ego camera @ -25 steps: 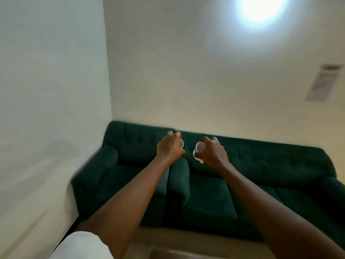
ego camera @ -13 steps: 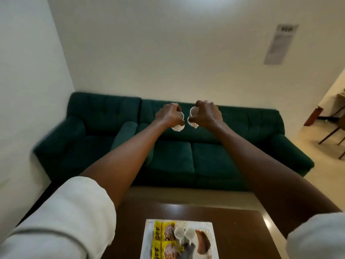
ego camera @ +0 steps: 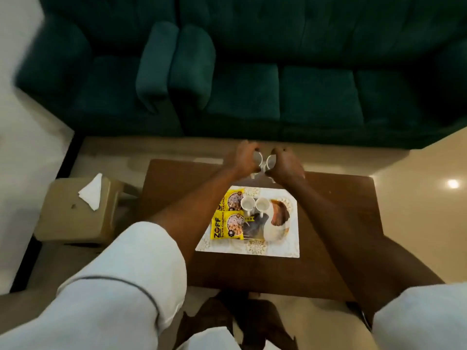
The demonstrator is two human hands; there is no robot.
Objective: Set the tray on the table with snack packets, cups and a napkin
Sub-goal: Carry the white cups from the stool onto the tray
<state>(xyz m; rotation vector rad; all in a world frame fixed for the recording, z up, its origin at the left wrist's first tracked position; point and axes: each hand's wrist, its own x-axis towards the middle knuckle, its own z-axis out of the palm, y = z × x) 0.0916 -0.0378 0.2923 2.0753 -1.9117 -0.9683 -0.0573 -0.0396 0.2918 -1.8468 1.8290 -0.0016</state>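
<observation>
- A dark brown wooden tabletop (ego camera: 336, 248) stands on a pale glossy floor (ego camera: 417, 168), which catches a bright spot of light at the right.
- A deep green sofa (ego camera: 252, 72) fills the far side of the room, with two padded armrests meeting left of centre.
- Left of the tabletop sits a tan cardboard box (ego camera: 68, 218) with a white napkin (ego camera: 92, 193) lying on top of it.
- A white tray (ego camera: 285, 248) with a gold floral pattern rests flat on the tabletop, nearer its left half.
- On the tray lie two yellow snack packets (ego camera: 228, 224), one beyond the other along the left side; the nearer reads "ZOFF".
- Just right of the packets stand two small white cups (ego camera: 255, 204), upright, side by side and touching.
- A brown and white plate (ego camera: 276, 221) and something dark sit beside the cups; blur hides what the dark thing is.
- Both arms reach beyond the tray's far edge, over the tabletop.
- The left hand (ego camera: 242, 157) is curled around a small white cup (ego camera: 257, 156); the right hand (ego camera: 286, 164) is curled around another (ego camera: 270, 161), the two cups almost touching.
</observation>
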